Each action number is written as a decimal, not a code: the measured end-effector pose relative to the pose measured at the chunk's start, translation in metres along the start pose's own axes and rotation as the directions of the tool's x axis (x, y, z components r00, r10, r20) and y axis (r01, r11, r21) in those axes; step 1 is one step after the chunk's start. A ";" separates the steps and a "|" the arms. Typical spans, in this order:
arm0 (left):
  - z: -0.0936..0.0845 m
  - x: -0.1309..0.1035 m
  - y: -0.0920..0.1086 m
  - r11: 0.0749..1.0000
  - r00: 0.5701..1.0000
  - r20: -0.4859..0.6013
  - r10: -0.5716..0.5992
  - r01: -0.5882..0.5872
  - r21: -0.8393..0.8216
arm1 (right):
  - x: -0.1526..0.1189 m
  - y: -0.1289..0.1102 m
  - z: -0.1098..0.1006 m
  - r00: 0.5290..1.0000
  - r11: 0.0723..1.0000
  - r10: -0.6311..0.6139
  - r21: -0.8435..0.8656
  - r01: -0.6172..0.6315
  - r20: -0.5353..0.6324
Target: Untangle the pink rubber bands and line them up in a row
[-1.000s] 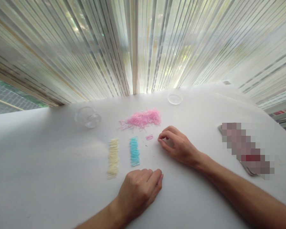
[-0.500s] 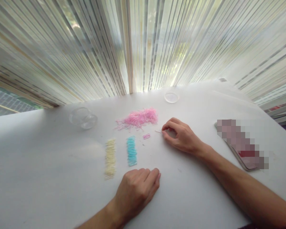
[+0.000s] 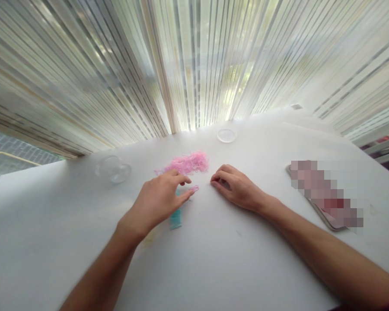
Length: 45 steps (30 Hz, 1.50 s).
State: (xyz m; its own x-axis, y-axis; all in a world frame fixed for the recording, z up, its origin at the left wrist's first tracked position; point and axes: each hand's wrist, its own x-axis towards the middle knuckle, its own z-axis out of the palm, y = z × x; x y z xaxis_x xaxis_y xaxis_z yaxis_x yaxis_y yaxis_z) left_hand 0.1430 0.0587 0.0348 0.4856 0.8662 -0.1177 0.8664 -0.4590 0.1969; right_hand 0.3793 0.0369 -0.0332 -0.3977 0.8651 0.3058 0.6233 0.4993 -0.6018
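Observation:
My left hand (image 3: pixel 158 196) reaches over the table with thumb and fingers apart, its tips beside a few small pink loops (image 3: pixel 195 188). Whether it touches them I cannot tell. Under that hand, a row of blue strands (image 3: pixel 175 219) is partly covered, and a pale yellow row (image 3: pixel 147 238) is almost hidden. My right hand (image 3: pixel 233 185) rests on the table to the right, thumb and fingertips pinched together; what they hold, if anything, is too small to make out. Behind both hands lies a loose pile of thin pink strands (image 3: pixel 191 162).
Clear round containers (image 3: pixel 112 169) stand at the back left, and a clear round dish (image 3: pixel 227 135) near the window edge. A phone-like flat object (image 3: pixel 320 194), partly blurred out, lies right of my right forearm. Striped blinds (image 3: pixel 194 65) hang behind the white table (image 3: pixel 230 268).
My left hand has moved up from the table's front and opened beside the small pink loops, now covering much of the blue and yellow rows. The thin strand at my right fingertips no longer shows.

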 end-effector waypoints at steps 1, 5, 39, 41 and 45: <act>0.001 0.005 0.001 1.000 1.000 0.027 0.013 -0.013 -0.004 | 0.000 0.000 -0.001 1.000 1.000 -0.003 0.003 0.003 0.002; 0.008 0.012 0.002 0.998 0.996 0.070 0.060 -0.060 -0.010 | 0.001 0.001 -0.001 1.000 1.000 0.005 0.026 -0.004 -0.027; -0.014 0.018 -0.080 0.989 0.989 0.012 -0.144 0.144 -0.021 | 0.055 -0.006 0.000 0.935 0.959 0.281 0.030 -0.281 -0.218; -0.013 0.017 -0.085 0.990 0.989 0.027 -0.142 0.143 -0.008 | 0.072 -0.012 -0.007 0.952 0.968 0.248 0.016 -0.250 -0.178; -0.017 0.015 -0.092 0.987 0.987 0.037 -0.158 0.158 -0.003 | 0.096 -0.028 -0.024 0.957 0.963 0.271 -0.012 -0.271 0.108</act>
State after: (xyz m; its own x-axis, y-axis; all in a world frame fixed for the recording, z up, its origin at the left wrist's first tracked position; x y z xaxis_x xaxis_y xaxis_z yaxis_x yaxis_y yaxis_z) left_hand 0.0689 0.1173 0.0311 0.3467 0.9198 -0.1836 0.9320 -0.3157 0.1783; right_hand 0.3398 0.1072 0.0309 -0.2846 0.9574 0.0498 0.7158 0.2467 -0.6533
